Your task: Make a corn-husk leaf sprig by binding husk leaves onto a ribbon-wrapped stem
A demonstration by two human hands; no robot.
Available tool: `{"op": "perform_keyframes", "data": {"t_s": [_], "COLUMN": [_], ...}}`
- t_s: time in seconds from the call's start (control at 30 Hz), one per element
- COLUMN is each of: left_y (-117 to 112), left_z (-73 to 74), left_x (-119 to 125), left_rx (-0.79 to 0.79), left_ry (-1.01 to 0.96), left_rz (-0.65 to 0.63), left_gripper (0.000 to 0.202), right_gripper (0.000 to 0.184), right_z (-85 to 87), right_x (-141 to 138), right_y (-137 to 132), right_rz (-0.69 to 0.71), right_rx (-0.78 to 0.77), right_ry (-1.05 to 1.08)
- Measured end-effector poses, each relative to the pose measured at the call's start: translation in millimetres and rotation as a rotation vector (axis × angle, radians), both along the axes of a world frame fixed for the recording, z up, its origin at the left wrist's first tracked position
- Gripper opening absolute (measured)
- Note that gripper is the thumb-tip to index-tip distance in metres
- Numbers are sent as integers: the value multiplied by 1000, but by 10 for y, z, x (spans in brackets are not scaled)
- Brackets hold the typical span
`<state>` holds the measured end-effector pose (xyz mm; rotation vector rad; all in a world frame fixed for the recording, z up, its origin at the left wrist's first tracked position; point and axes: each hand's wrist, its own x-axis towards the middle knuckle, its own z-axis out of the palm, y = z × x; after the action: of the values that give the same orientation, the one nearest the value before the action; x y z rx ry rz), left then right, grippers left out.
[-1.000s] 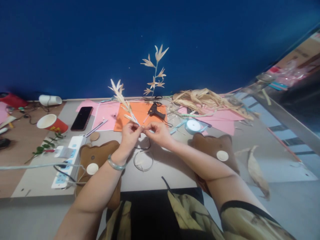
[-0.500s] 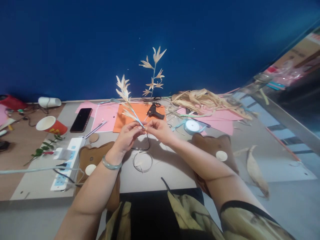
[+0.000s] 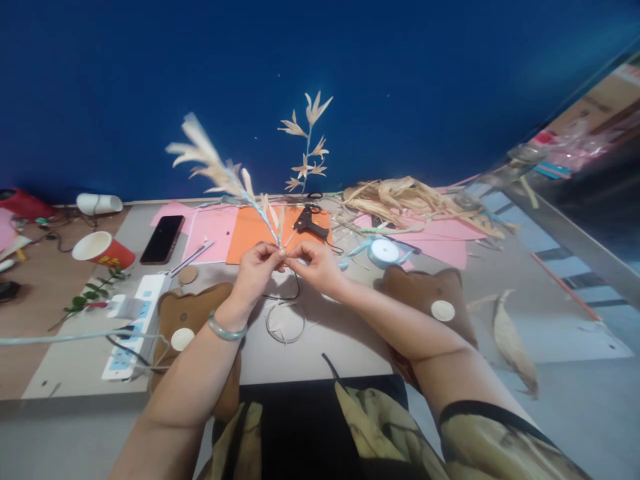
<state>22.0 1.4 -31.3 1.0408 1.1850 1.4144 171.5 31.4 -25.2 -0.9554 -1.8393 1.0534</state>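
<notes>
Pale dried-husk spray (image 3: 223, 177) on a blue-wrapped stem (image 3: 261, 212) leans toward eleven o'clock, its lower end pinched between the fingertips of both left hand (image 3: 256, 275) and right hand (image 3: 320, 268). From them, a black glue gun (image 3: 313, 225) lies near one o'clock, a ribbon spool (image 3: 384, 252) at three.

Sprig (image 3: 227, 178) at 10 o'clock is cream on pale-blue stem (image 3: 259, 211), wall (image 3: 360, 53) at 12 deep blue, sleeve (image 3: 500, 440) at 4 mottled olive.

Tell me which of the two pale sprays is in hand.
The left spray, its lower end held between the left hand and right hand; the right spray stands apart from both, by the wall.
</notes>
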Motion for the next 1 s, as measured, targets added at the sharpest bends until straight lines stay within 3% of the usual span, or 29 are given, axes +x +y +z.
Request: {"op": "perform_keyframes", "data": {"t_s": [0.13,0.27,0.43,0.67,0.8,0.9,1.0], "left_y": [-15,-22,-8,7,-11,-13,-5], "left_z": [0,4,-44,19,81,64,14], "left_x": [27,70,105,61,46,44,37], "left_rx": [-38,-47,-50,-156,-138,-77,-31], "left_ry": [-5,-73,-191,-345,-317,-244,-186], "left_rz": [5,34,55,-143,-185,-131,-78], "left_gripper": [28,30,33,29,28,24,24], "right_gripper": [20,21,21,24,27,27,27], "right_z": [-4,6,2,40,61,42,15], "right_x": [-1,-19,-28,7,-2,-12,-19], "right_y": [-22,-39,-31,59,82,73,49], "right_rz": [-1,-1,17,131,126,117,59], "right_rx": [85,43,-83,-377,-494,-466,-337], "right_ry": [-59,-48,17,197,287,290,239]}}
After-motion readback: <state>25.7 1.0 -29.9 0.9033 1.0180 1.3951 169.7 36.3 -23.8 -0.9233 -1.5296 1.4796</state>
